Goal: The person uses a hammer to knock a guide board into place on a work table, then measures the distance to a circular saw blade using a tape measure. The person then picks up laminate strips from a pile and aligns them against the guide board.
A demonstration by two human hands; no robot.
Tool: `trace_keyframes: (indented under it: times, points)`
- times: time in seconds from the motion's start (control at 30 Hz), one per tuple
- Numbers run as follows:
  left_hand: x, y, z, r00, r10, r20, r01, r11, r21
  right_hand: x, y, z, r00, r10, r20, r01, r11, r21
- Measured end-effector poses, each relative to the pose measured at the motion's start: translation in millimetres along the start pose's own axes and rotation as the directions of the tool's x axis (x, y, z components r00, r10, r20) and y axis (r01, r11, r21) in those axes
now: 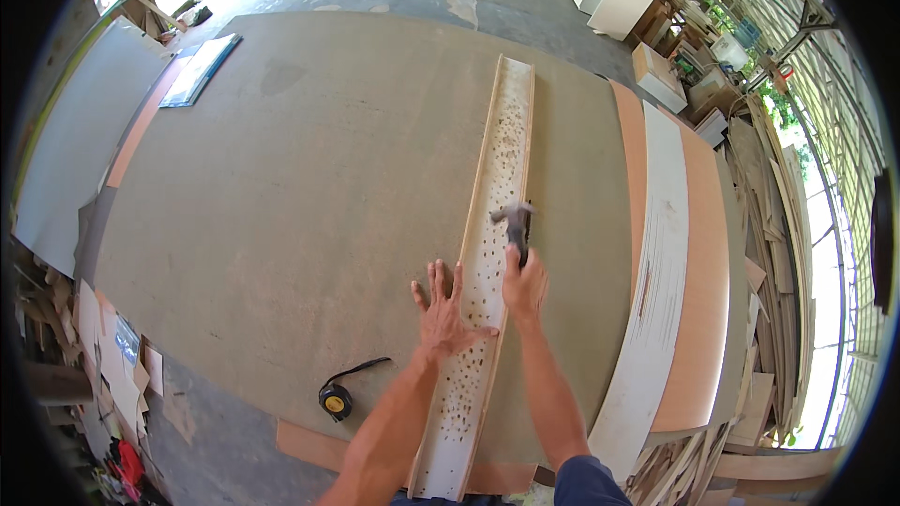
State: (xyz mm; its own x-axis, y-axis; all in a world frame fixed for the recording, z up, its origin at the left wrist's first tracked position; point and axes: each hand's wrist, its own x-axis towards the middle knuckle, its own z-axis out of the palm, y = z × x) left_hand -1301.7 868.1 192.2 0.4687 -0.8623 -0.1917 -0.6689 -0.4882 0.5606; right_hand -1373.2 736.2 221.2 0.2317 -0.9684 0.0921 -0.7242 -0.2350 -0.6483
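Observation:
A long narrow white board (pixel 485 253) with raised wooden edge strips runs away from me across a large tabletop. Many small brown specks or bits dot its face; I cannot tell which. My left hand (pixel 448 319) lies on the board's left edge, fingers spread, with the thumb reaching across the white face. In my right hand (pixel 526 287) is a hammer (pixel 517 224), gripped by its dark handle. Its head is slightly blurred and appears over the board's right edge strip, beyond my left hand; whether it touches is unclear.
The board rests on a wide grey-brown tabletop (pixel 309 159). A black and yellow tape measure (pixel 335 401) sits left of my left forearm. White and orange-tan sheets (pixel 661 215) lie along the right side. A flat blue-white packet (pixel 201 70) is at the far left. Stacked wood strips (pixel 773 253) stand beyond the right edge.

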Motion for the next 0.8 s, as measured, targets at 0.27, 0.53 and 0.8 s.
trace_keyframes:
  times: [0.27,0.53,0.8]
  points:
    - [0.6,-6.4,0.7,1.0,-0.001,0.002,0.001,1.0,0.006,103.0,-58.7,28.3,0.838,-0.239,-0.491,0.306,0.95,0.059]
    - [1.0,-7.9,3.1,1.0,0.011,-0.001,-0.011,1.0,-0.007,142.0,-35.1,72.2,0.999,-0.005,0.043,0.017,0.962,-0.274]
    - [-1.2,-4.8,2.5,1.0,0.006,-0.002,-0.006,0.998,-0.057,128.7,-29.8,75.4,0.78,-0.313,-0.542,0.291,0.948,-0.129]
